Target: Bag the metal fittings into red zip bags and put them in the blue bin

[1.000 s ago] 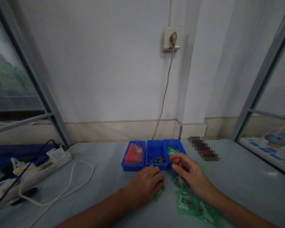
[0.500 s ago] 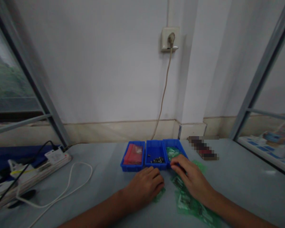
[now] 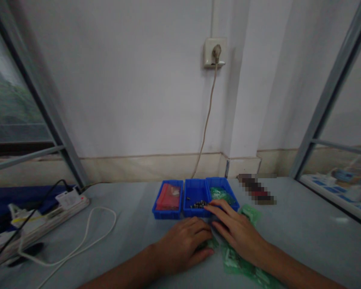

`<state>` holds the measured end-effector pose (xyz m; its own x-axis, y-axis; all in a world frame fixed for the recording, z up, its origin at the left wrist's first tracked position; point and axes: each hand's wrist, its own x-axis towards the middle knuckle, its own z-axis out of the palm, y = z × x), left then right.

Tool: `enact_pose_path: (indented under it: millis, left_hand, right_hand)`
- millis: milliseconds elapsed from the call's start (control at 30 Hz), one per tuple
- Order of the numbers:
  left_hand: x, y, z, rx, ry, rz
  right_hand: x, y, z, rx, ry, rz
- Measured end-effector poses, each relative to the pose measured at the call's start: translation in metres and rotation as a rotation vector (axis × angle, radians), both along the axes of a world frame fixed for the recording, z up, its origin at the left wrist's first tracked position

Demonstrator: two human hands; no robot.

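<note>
Three small blue bins stand side by side on the grey table. The left bin (image 3: 167, 197) holds red bags, the middle bin (image 3: 196, 198) holds small dark metal parts, and the right bin (image 3: 222, 193) holds green bags. My left hand (image 3: 183, 245) rests on the table with curled fingers pressed on a small green bag (image 3: 211, 243). My right hand (image 3: 236, 230) reaches forward, fingers stretched out, its fingertips at the front edge of the middle bin. Under its wrist lies a pile of green bags (image 3: 243, 265).
A white power strip (image 3: 69, 198) with a black plug and a looping white cable (image 3: 90, 233) lies at the left. A cord hangs from a wall socket (image 3: 213, 52). A blurred dark object (image 3: 257, 192) lies behind the bins. Metal frame posts stand at both sides.
My right hand has moved left from the right bin to the middle bin's front edge. My left hand has shifted slightly and now presses the small green bag.
</note>
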<state>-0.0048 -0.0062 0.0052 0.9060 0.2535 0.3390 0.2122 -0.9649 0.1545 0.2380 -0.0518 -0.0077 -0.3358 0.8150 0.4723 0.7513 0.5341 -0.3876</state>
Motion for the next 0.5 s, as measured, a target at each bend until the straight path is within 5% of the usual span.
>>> enact_pose_path:
  millis: [500]
  left_hand:
    - [0.001, 0.0, -0.012, 0.083, -0.072, 0.074]
  right_hand:
    - [-0.002, -0.005, 0.008, -0.065, 0.142, 0.026]
